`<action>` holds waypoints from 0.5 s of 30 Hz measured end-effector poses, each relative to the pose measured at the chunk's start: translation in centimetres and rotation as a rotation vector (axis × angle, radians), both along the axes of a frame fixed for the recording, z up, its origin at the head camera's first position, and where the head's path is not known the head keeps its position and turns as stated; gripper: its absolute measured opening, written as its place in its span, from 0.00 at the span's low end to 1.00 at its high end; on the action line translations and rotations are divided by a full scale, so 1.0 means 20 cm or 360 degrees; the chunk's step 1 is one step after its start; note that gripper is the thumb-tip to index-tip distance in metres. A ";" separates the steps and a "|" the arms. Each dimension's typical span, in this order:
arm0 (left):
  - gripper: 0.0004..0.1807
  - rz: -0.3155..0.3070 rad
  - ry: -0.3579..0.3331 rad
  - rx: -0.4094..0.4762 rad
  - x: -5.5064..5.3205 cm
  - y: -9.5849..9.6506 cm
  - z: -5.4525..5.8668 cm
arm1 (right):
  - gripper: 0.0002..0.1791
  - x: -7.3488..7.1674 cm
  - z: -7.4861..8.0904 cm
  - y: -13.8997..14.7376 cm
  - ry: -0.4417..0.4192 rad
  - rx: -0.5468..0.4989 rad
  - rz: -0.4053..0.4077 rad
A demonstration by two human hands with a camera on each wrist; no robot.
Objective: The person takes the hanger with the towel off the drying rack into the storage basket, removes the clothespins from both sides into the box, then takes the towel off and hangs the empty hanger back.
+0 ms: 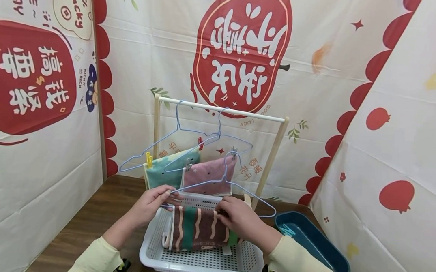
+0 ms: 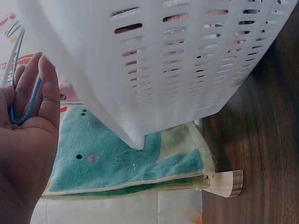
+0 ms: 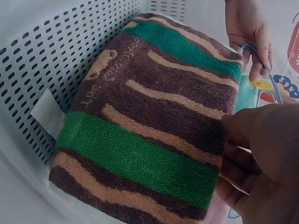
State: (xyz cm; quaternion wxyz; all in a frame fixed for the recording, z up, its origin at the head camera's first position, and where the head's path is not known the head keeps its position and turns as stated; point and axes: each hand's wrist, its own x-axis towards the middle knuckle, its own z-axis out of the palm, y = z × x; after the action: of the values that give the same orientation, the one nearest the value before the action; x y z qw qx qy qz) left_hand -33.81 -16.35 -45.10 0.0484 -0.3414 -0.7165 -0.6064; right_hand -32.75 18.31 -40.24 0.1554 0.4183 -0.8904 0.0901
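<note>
My left hand (image 1: 153, 204) grips one end of a blue wire hanger (image 1: 197, 185); the same hanger wire (image 2: 32, 105) crosses its fingers in the left wrist view. My right hand (image 1: 240, 216) pinches the upper edge of a folded brown towel (image 1: 203, 230) with green bands and wavy tan stripes. That towel (image 3: 163, 107) sits over the white basket, its top edge level with the hanger's lower bar. Whether the bar runs inside the fold cannot be seen. The white slotted basket (image 1: 147, 250) stands below both hands.
Behind the basket stands a rack (image 1: 262, 116) with a white rail and wooden legs. Two blue hangers on it carry a teal towel (image 1: 165, 170) and a pink towel (image 1: 209, 175), with yellow, red and grey clips. A dark blue tray (image 1: 315, 245) is at the right.
</note>
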 end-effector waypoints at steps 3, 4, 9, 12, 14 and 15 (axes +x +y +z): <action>0.17 0.0004 0.0007 -0.0004 0.00 0.00 0.00 | 0.04 -0.01 -0.01 -0.01 0.0005 -0.0013 0.0019; 0.17 0.0006 0.0007 -0.0005 0.00 0.00 0.00 | 0.04 -0.01 -0.01 -0.01 0.0008 -0.0020 0.0030; 0.17 0.0007 0.0013 0.0002 0.00 0.00 0.00 | 0.03 -0.01 -0.01 -0.02 -0.0017 -0.0060 0.0005; 0.17 0.0005 0.0011 0.0005 0.00 0.00 0.01 | 0.03 -0.01 -0.01 -0.02 -0.0046 -0.0090 -0.0027; 0.17 0.0005 0.0007 0.0004 0.00 0.00 0.01 | 0.03 -0.01 -0.02 -0.01 -0.0049 -0.0109 -0.0030; 0.17 0.0003 0.0004 0.0004 0.00 0.00 0.01 | 0.03 -0.01 -0.02 -0.01 -0.0048 -0.0119 -0.0027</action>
State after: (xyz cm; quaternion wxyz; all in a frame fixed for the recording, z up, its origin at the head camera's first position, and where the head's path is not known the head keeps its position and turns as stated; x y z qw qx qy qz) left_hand -33.73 -16.37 -44.92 0.0502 -0.3415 -0.7159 -0.6070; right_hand -33.04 18.07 -40.64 0.1582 0.4031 -0.8922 0.1284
